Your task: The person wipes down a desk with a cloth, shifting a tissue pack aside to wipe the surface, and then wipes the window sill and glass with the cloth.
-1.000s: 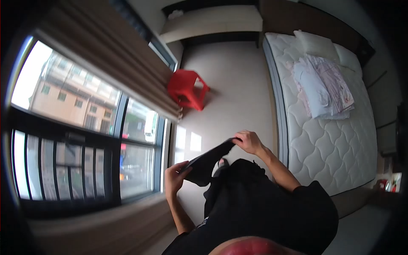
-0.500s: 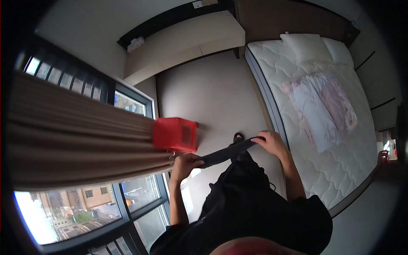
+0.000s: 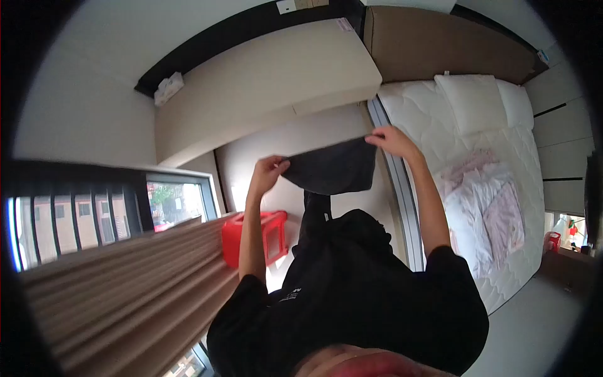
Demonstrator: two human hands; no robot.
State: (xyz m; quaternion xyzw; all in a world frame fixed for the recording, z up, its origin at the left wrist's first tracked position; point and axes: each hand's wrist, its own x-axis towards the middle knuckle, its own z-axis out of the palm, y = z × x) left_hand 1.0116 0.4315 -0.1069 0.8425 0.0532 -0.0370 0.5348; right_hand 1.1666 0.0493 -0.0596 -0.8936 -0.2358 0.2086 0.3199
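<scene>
A dark grey cloth (image 3: 333, 168) is stretched out in front of me, its upper edge nearly straight and its lower part hanging loose. My left hand (image 3: 268, 172) pinches the cloth's left corner between thumb and fingers. At the opposite upper corner, my right hand (image 3: 391, 141) grips the edge the same way, a little higher than the left. The cloth hangs in the air above the floor, before a long cabinet. Whether it is a plain cloth or a garment, I cannot tell.
Left of my legs stands a red plastic stool (image 3: 254, 239), beside a brown curtain (image 3: 132, 283) and windows. A pale cabinet (image 3: 264, 75) runs along the wall ahead. To the right, a white mattress (image 3: 418, 107) carries pillows and a crumpled pinkish-white cloth (image 3: 483, 213).
Both hands have risen and moved forward with the cloth. It was a narrow, slanting band and now hangs spread wider. My view has shifted towards the cabinet.
</scene>
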